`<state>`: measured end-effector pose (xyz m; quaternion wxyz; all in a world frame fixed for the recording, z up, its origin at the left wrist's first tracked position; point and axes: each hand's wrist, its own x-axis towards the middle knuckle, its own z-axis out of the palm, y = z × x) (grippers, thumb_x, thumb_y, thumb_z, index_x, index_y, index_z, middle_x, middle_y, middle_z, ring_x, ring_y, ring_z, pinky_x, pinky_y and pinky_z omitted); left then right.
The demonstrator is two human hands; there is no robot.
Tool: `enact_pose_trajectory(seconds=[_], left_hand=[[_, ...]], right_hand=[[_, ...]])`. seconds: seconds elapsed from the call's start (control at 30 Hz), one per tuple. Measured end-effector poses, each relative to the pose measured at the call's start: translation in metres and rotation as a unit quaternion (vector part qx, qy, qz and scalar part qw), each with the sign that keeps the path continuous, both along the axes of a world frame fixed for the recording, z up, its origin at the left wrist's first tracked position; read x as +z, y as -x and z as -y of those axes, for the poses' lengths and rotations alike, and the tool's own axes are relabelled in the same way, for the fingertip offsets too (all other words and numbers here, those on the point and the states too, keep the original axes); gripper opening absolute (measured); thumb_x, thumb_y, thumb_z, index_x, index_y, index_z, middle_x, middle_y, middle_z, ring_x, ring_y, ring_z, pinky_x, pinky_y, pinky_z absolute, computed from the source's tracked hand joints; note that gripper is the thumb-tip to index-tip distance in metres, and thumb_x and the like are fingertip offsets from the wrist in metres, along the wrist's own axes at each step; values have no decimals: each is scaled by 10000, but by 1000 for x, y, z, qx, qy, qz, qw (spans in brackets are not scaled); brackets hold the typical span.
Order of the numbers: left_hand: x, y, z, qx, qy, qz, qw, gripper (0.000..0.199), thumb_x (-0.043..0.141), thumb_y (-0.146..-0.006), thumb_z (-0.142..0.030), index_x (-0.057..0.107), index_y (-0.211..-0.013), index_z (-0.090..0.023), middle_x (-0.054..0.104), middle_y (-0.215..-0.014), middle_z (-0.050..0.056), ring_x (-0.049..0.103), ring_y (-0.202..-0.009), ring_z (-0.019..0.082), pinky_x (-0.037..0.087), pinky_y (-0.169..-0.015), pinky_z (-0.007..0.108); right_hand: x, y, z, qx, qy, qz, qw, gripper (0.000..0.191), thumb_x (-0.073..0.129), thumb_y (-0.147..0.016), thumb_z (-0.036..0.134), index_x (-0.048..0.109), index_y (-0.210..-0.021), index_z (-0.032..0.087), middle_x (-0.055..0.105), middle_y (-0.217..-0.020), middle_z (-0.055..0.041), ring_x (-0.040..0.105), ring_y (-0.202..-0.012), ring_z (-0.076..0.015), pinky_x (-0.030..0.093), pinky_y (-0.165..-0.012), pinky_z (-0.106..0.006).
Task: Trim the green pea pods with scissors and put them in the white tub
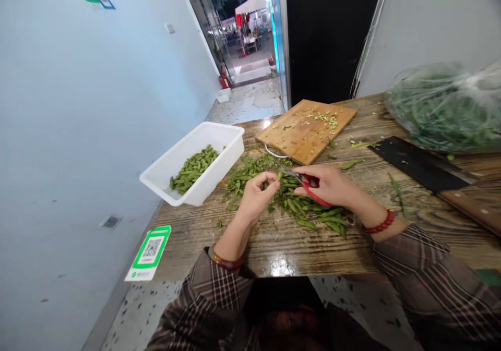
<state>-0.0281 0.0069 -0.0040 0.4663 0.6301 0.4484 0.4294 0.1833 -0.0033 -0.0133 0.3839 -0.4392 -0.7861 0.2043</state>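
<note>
Between the thumb and fingers of my left hand point(256, 194) a green edamame pod point(279, 176) is pinched upright. My right hand point(331, 184) grips red-handled scissors point(313, 193), whose blades point left and reach the pod's upper end. Below both hands a loose heap of edamame pods point(299, 205) is spread over the wooden table. Smaller green trimmings point(250, 171) lie behind my left hand. To the left, a white plastic tub point(227, 153) holds a pile of pods point(193, 168).
A wooden cutting board point(301, 126) with chopped green bits lies behind the heap. On the right are a cleaver point(415, 163) and a clear bag of greens point(442, 111). A green QR card point(151, 252) sits at the table's left front edge, beside the wall.
</note>
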Motion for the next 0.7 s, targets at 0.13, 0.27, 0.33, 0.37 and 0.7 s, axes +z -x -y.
enact_pose_trajectory(seconds=[0.13, 0.27, 0.33, 0.37, 0.7], left_hand=[[0, 0, 0, -14, -52, -41, 998, 116, 655, -730, -268, 622, -716, -158, 502, -636, -29, 432, -638, 101, 341, -650, 225], [0, 1, 0, -14, -53, -44, 998, 117, 649, -743, -277, 635, -734, -161, 503, -648, -27, 435, -644, 106, 341, -654, 231], [0, 1, -1, -17, -51, -39, 998, 136, 664, -744, -297, 645, -758, -163, 502, -652, -26, 432, -646, 107, 342, -654, 233], [0, 1, -1, -20, -54, -38, 998, 149, 673, -744, -309, 646, -755, -163, 502, -654, -25, 429, -649, 108, 343, -655, 234], [0, -3, -2, -25, -6, 11, 1000, 234, 702, -729, -317, 549, -665, -151, 459, -586, -47, 384, -547, 69, 305, -532, 201]], right_hand=[[0, 1, 1, 6, 8, -7, 1000, 453, 684, -759, 468, 688, -1096, 165, 637, -725, -23, 532, -621, -145, 427, -589, -253], [-1, 0, 1, 12, 4, -9, 1000, 428, 676, -766, 487, 698, -1053, 170, 631, -717, -19, 507, -599, -135, 409, -568, -242], [-1, 0, 1, 15, -13, 4, 1000, 409, 673, -772, 491, 701, -1035, 180, 622, -697, -12, 496, -588, -129, 396, -565, -236], [-1, 0, 2, 16, -23, 15, 999, 402, 672, -775, 492, 702, -1030, 183, 616, -683, -8, 494, -584, -127, 388, -566, -235], [7, -2, 4, 42, -3, 93, 995, 375, 622, -830, 489, 692, -1044, 189, 635, -681, -14, 541, -611, -139, 362, -589, -240]])
